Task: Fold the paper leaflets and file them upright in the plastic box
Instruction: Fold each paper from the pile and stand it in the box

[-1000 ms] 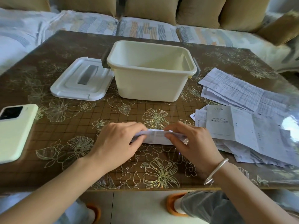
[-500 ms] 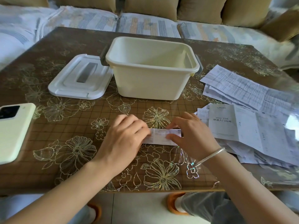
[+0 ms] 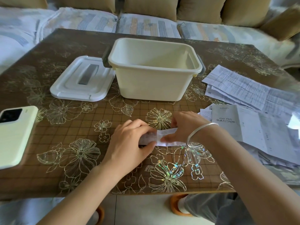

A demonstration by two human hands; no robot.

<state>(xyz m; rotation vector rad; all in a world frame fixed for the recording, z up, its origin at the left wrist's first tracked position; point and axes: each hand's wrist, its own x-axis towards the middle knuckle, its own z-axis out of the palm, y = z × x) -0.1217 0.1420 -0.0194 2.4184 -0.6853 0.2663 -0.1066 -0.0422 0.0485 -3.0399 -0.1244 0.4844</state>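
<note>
Leaflet [image 3: 164, 137], just one, folded to a narrow strip, is down at the table [image 3: 65, 159] in front of me. My left hand [image 3: 131, 140] curls over its left end and my right hand [image 3: 186, 127] pinches the right end. One box [image 3: 151, 85] stands behind. One lid [image 3: 81, 78] lies beside it, one phone [image 3: 14, 135] lies far left, and one loose pile of sheets [image 3: 251, 111] lies to the right.

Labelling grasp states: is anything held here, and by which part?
Both hands hold one folded leaflet: left hand pinches its left end, right hand its right end. Nothing else is held.
</note>
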